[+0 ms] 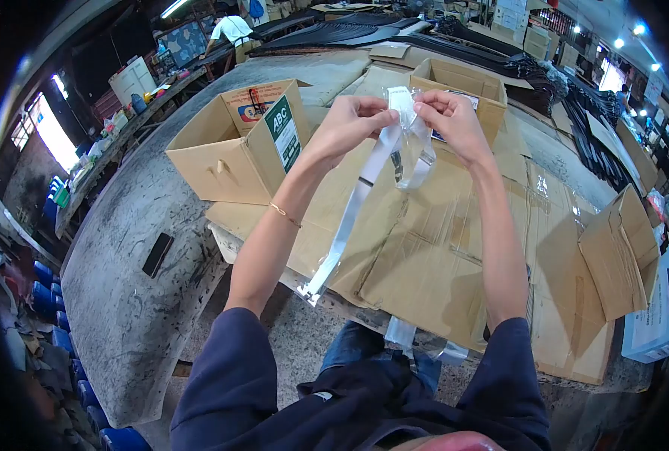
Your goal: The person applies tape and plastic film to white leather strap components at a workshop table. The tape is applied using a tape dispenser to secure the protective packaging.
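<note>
My left hand [352, 126] and my right hand [456, 122] are raised over the cardboard-covered table, fingers and thumbs pinched. Between them they hold the top of a long white strap [352, 214] that seems to be in a clear plastic sleeve. One length slants down to the lower left and ends in crumpled clear plastic near the table's front edge. A shorter loop hangs below my right hand. At the top, a white piece [401, 98] sits between the fingertips. What exactly the fingers pinch is partly hidden.
An open cardboard box [222, 169] with a green label stands left, another box [492, 90] behind my right hand. A tilted carton [616, 252] and a blue-white plastic container [654, 316] are at right. A phone [158, 254] lies left. Another person [233, 31] works far back.
</note>
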Tool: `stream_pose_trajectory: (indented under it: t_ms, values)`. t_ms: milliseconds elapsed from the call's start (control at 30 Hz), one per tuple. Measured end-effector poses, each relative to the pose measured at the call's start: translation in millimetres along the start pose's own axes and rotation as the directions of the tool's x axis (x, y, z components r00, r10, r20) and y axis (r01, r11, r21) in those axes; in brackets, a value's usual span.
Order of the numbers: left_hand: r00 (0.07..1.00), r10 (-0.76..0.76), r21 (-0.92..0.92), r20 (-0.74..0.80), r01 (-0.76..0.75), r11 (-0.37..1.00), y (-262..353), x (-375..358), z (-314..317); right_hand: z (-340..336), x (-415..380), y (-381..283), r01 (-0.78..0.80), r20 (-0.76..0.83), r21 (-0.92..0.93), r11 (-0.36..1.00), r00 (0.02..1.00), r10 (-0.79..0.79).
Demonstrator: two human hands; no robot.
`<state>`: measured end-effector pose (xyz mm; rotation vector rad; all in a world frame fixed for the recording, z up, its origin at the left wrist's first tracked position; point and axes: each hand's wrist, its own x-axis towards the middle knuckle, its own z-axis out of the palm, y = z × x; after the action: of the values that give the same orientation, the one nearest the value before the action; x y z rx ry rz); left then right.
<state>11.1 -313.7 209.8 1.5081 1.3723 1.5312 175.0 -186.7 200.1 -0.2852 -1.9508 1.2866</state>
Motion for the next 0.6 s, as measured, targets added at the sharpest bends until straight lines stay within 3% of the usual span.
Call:
stream_pose_trajectory:
  t_ms: [100, 167, 200, 267, 300, 367, 533, 600]
  values:
    - [1.000, 0.022, 0.063, -0.022, -0.020, 0.998, 2, 0, 1, -4, -8, 3, 0.037, 0.009, 0.065, 0.997, 0.999, -0.038]
    - [0.999, 0.029, 0.109, -0.035, -0.025, 0.994, 5, -6, 6, -18, -14, 6, 0.022, 0.191, -0.049, 0.999, 0.982, -0.012]
    - [0.998, 0.035, 0.151, -0.049, -0.027, 0.988, 7, -10, 9, -21, -18, 0, 0.023, 0.189, -0.048, 0.999, 0.982, -0.014]
    - [0.996, 0.049, 0.150, -0.079, -0.036, 0.988, 8, -13, 15, -26, -28, -15, -0.153, 0.255, -0.089, 0.984, 0.952, 0.171]
    - [0.992, 0.061, 0.146, -0.111, -0.045, 0.988, 9, -13, 18, -26, -26, -17, -0.154, 0.251, -0.092, 0.984, 0.953, 0.173]
    - [0.994, 0.070, 0.144, -0.082, -0.057, 0.988, 13, -14, 21, -21, -19, -20, -0.233, 0.255, 0.188, 0.954, 0.950, 0.182]
    - [0.994, 0.104, 0.237, -0.033, -0.093, 0.967, 23, -21, 26, -19, -12, -23, -0.072, 0.091, 0.190, 0.979, 0.994, 0.056]
    - [0.993, -0.002, 0.304, 0.116, -0.033, 0.952, 20, -23, 24, -20, -15, -24, -0.012, 0.044, 0.204, 0.979, 0.999, 0.004]
